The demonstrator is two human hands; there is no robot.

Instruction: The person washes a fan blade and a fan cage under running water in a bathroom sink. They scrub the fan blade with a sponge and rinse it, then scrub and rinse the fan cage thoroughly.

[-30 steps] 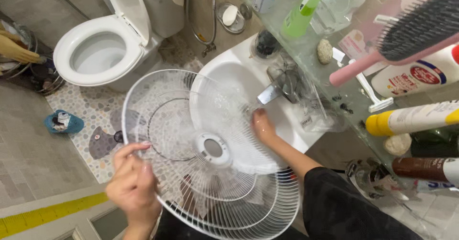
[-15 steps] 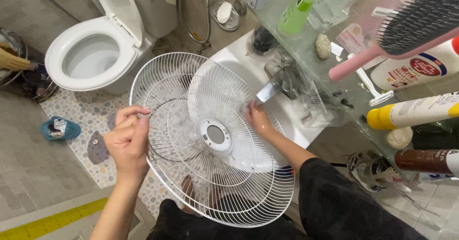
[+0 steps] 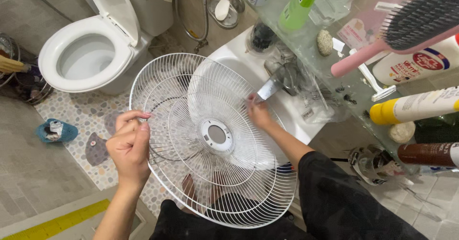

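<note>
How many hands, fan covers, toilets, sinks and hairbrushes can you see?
Hands: 2, the left hand and the right hand
White fan cover: 1
Toilet: 1
Sink: 1
Pink hairbrush: 1
Total: 6

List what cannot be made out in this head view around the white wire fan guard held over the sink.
- White ceramic sink: its basin lies mostly behind the white wire fan guard.
- Right hand: behind the wires; its fingertips' contact cannot be told.
- Left hand: fingers curl round the rim, grip partly hidden.
- Pink hairbrush: cut off by the right edge.
- Chrome tap: any water flow is too blurred to tell.
</note>
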